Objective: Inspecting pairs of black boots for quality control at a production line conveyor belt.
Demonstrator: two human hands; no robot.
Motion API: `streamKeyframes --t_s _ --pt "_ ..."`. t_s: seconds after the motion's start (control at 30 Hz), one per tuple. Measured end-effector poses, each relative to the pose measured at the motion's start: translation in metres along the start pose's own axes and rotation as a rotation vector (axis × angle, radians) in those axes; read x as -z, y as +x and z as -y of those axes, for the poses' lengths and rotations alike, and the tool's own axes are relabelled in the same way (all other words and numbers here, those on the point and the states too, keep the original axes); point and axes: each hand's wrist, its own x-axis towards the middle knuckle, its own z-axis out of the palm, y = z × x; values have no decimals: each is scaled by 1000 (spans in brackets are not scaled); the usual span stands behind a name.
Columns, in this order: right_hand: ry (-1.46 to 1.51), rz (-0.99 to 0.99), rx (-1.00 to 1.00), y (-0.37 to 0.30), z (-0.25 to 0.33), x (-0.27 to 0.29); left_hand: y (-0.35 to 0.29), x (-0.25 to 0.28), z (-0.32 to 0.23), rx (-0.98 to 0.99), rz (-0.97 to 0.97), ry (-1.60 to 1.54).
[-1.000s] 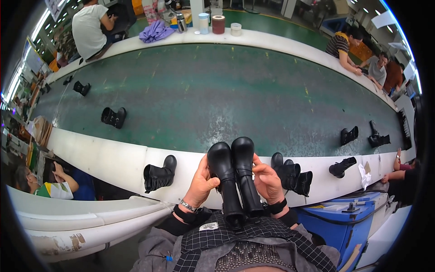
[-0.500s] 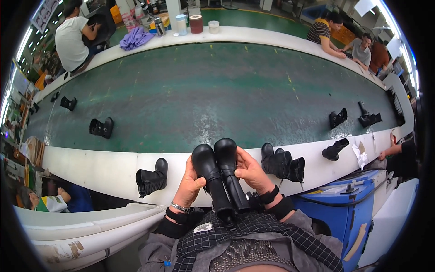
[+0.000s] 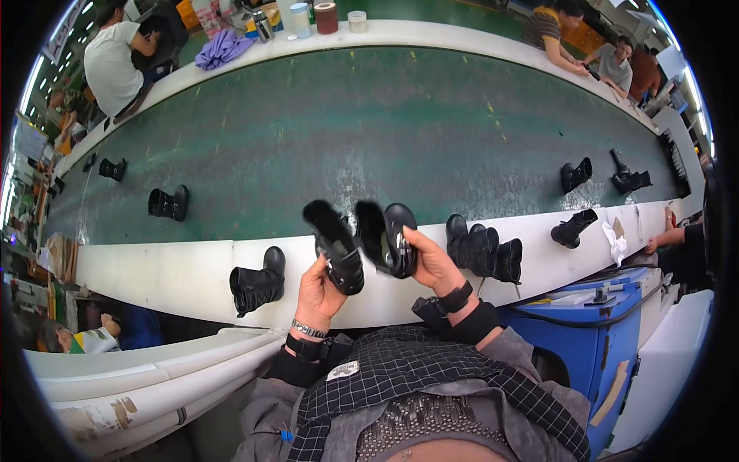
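My left hand (image 3: 319,294) grips a small black boot (image 3: 336,250), tilted so its dark open shaft points away from me. A matching black boot (image 3: 400,250) with shiny metal fittings is gripped in my right hand (image 3: 433,266), its opening also turned away. The two boots are held side by side, slightly apart, over the near white ledge. Left of my hands, a black boot (image 3: 264,279) lies on the ledge. To the right, several black boots (image 3: 476,245) lie close together.
Beyond the white ledge (image 3: 165,266) runs a wide green belt (image 3: 323,138) carrying more black boots (image 3: 169,203). A blue cabinet (image 3: 585,339) stands at my right. White rounded rails (image 3: 154,377) are at my left. Other people (image 3: 119,69) sit along the far ledge.
Both boots have swung from toes pointing away to shaft openings pointing away. They have also come apart and lifted off my lap. My view has shifted slightly.
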Motion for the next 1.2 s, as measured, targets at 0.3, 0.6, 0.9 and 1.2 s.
streamKeyframes --t_s 0.3,0.6,0.9,1.2 --pt "31 -224 152 -5 -17 -7 -8 -2 3 -233 -298 175" --pt "40 -322 158 -5 -38 -15 -3 0 12 -242 -369 212" --pt "78 -367 169 -2 -40 -12 2 1 14 -242 -407 214" --pt "111 -405 160 1 -41 -10 6 4 15 -239 -423 207"
